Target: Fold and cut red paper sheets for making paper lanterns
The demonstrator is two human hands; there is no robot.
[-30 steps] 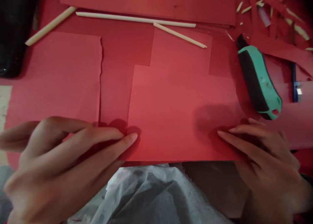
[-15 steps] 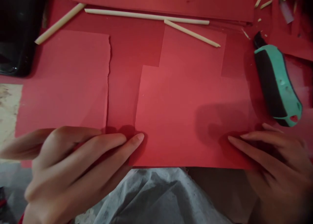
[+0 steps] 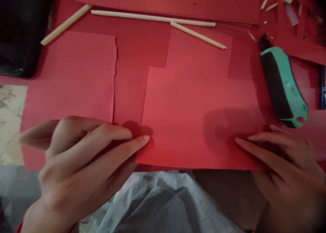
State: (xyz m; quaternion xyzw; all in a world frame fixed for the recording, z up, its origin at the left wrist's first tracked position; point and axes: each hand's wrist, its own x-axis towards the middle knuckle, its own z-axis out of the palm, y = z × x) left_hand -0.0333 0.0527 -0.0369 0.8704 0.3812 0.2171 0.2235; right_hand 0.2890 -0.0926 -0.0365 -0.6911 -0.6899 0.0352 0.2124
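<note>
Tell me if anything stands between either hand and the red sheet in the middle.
Nothing visible does: fingertips of the left hand and right hand appear to rest at the sides of the red sheet. The teal and black cutter lies beyond the right hand; the short thin stick lies farther up.

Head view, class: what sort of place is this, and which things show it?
Most likely a papercraft workspace; whether home or workshop, I cannot tell. Signs: red paper sheets, pale sticks, and what looks like a teal-and-black cutter.
</note>
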